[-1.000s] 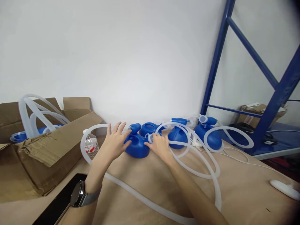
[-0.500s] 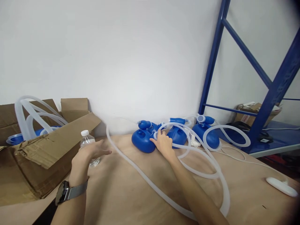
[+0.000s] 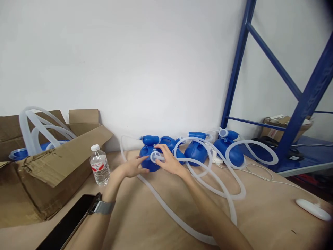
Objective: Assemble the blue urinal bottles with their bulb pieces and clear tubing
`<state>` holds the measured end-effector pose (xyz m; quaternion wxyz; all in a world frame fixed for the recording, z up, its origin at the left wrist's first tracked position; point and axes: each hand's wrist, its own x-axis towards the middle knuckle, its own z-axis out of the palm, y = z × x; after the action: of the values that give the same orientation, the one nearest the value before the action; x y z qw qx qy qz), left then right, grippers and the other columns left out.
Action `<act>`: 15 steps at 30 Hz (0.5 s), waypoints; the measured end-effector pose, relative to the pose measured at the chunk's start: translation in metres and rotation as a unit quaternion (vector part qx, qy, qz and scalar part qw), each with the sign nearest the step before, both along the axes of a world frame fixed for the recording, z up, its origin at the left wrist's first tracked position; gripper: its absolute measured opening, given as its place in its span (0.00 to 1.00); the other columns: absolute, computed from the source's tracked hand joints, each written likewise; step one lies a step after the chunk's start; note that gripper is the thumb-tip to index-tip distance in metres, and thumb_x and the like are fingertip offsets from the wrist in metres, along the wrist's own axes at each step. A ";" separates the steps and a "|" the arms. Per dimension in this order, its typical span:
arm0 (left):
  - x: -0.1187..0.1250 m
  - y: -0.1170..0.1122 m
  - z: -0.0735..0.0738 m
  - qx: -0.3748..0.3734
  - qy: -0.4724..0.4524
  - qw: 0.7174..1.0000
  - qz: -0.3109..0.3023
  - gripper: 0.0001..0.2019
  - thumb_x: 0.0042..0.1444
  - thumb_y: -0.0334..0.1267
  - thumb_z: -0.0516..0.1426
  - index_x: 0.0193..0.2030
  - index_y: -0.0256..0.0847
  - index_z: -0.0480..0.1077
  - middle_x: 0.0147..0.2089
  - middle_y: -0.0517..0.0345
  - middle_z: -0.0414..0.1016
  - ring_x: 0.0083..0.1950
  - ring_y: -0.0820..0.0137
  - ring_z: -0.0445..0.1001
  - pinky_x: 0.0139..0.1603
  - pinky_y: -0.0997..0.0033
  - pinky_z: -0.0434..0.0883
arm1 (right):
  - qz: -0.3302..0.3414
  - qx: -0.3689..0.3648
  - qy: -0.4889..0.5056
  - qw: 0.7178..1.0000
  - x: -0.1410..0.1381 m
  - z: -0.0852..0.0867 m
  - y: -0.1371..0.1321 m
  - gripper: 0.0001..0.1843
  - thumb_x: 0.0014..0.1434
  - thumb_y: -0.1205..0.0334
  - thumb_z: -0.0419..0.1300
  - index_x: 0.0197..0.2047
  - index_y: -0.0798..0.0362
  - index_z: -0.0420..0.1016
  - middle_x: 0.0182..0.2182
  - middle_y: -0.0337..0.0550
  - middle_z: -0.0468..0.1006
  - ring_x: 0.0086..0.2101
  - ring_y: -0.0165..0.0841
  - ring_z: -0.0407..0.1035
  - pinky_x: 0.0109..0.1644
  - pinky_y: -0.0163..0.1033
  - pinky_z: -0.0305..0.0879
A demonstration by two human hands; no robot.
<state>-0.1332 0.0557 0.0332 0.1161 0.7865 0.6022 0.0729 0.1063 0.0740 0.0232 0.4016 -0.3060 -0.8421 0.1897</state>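
Observation:
In the head view, a blue plastic bottle (image 3: 150,166) with a carry handle stands on the table near the wall, its round white cap (image 3: 154,156) facing me. My right hand (image 3: 168,160) curls its thumb and fingers around that cap, where a translucent hose joins it. My left hand (image 3: 133,166) is at the bottle's left side with fingers spread and holds nothing; whether a fingertip touches the bottle I cannot tell. Long translucent hose (image 3: 169,207) loops over the table beneath and beside my right forearm.
More blue bottles (image 3: 196,153) with hoses stand to the right. On the left are a cardboard box (image 3: 52,187) of hoses, a water bottle (image 3: 100,166) and a phone (image 3: 69,222). A white cable and device (image 3: 313,209) lie right, beside a blue metal rack (image 3: 235,66).
My right hand has moved left, with the cap and bottle now turned to face me. My left hand has moved right from the water bottle to the blue bottle. Some hose has shifted left.

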 end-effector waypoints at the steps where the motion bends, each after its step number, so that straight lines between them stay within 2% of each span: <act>1: 0.014 0.005 -0.009 0.023 -0.017 0.999 -0.037 0.45 0.57 0.57 0.61 0.77 0.44 0.54 0.79 0.42 0.51 0.77 0.49 0.57 0.72 0.54 0.62 | 0.019 -0.010 0.012 1.000 0.001 -0.001 0.002 0.32 0.61 0.69 0.58 0.67 0.48 0.60 0.66 0.51 0.62 0.66 0.40 0.60 0.70 0.50 0.60; 3: 0.040 0.015 -0.031 0.095 -0.039 0.994 -0.044 0.49 0.56 0.58 0.63 0.78 0.41 0.50 0.81 0.37 0.39 0.79 0.41 0.47 0.73 0.42 0.58 | 0.057 -0.026 0.017 0.998 0.003 0.003 0.002 0.35 0.60 0.69 0.58 0.70 0.46 0.58 0.67 0.50 0.61 0.66 0.40 0.60 0.69 0.51 0.61; 4: 0.050 0.019 -0.043 0.125 -0.057 0.989 -0.047 0.49 0.58 0.58 0.61 0.79 0.42 0.45 0.82 0.38 0.37 0.80 0.42 0.45 0.74 0.40 0.56 | 0.070 -0.028 0.010 0.997 0.006 0.007 0.001 0.35 0.61 0.67 0.58 0.71 0.45 0.58 0.67 0.50 0.61 0.67 0.40 0.59 0.70 0.51 0.61; 6: 0.061 0.026 -0.065 0.139 -0.090 0.985 -0.048 0.47 0.64 0.57 0.55 0.80 0.39 0.37 0.81 0.37 0.40 0.80 0.47 0.46 0.75 0.44 0.55 | 0.070 -0.019 -0.030 0.997 0.017 0.021 -0.005 0.32 0.65 0.62 0.58 0.71 0.44 0.61 0.68 0.49 0.60 0.69 0.40 0.56 0.72 0.52 0.56; 7: 0.063 0.028 -0.075 0.126 -0.090 0.987 -0.046 0.46 0.66 0.57 0.53 0.80 0.39 0.36 0.81 0.38 0.41 0.80 0.48 0.46 0.75 0.45 0.55 | 0.053 -0.017 -0.065 0.996 0.026 0.031 -0.009 0.30 0.67 0.58 0.58 0.71 0.44 0.62 0.69 0.50 0.59 0.70 0.41 0.54 0.73 0.52 0.53; 9: 0.062 0.030 -0.091 0.089 -0.048 0.994 -0.032 0.43 0.67 0.58 0.51 0.81 0.44 0.38 0.82 0.43 0.38 0.80 0.43 0.45 0.74 0.39 0.54 | -0.011 -0.031 -0.156 0.987 0.052 0.049 -0.016 0.32 0.67 0.49 0.59 0.72 0.43 0.63 0.73 0.50 0.55 0.73 0.47 0.46 0.75 0.56 0.45; 12: 0.054 0.031 -0.105 0.065 0.025 0.998 0.005 0.41 0.67 0.59 0.49 0.81 0.49 0.36 0.82 0.47 0.31 0.78 0.35 0.47 0.70 0.28 0.54 | -0.165 -0.093 -0.265 0.945 0.106 0.065 -0.020 0.41 0.65 0.39 0.59 0.76 0.41 0.55 0.77 0.51 0.47 0.75 0.56 0.34 0.75 0.65 0.35; 15: 0.045 0.033 -0.108 0.034 0.037 0.997 0.051 0.42 0.68 0.57 0.48 0.81 0.48 0.33 0.82 0.46 0.28 0.78 0.37 0.50 0.70 0.30 0.55 | -0.322 -0.166 -0.280 0.889 0.163 0.057 -0.010 0.44 0.65 0.37 0.56 0.78 0.42 0.50 0.76 0.53 0.52 0.74 0.58 0.40 0.75 0.65 0.40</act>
<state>-0.0886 0.0887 -0.0752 0.0628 0.7604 0.6427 0.0700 0.2697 0.0643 0.0798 0.1318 -0.6630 -0.7309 0.0933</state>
